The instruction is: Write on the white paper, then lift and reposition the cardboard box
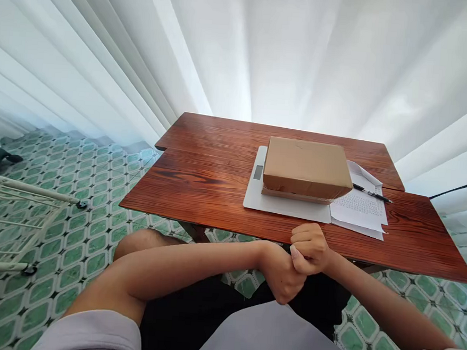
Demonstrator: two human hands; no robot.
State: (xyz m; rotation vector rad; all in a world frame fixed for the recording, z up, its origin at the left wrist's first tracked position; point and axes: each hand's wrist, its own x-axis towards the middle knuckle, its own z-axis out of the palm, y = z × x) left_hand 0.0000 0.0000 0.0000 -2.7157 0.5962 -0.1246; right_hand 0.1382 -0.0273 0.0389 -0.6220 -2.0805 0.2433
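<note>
My left hand (pixel 283 274) and my right hand (pixel 310 248) are pressed together in front of the table's near edge, above my lap. Both are closed, with the fingers curled in. My right thumb lies against the left hand, and the palms are hidden. No object shows in either hand. Beyond them, a closed brown cardboard box (pixel 308 164) rests on a flat white scale (pixel 252 195) with a small grey display. Right of the scale lie sheets of paper (pixel 359 205) covered in writing, with a black pen (pixel 372 193) across them.
The reddish-brown wooden table (pixel 193 177) has a stepped left edge. White curtains (pixel 266 54) hang behind it. A white metal rack (pixel 18 218) on casters stands at the left on the green tiled floor (pixel 97 181). A dark cord (pixel 460 186) runs in at the right.
</note>
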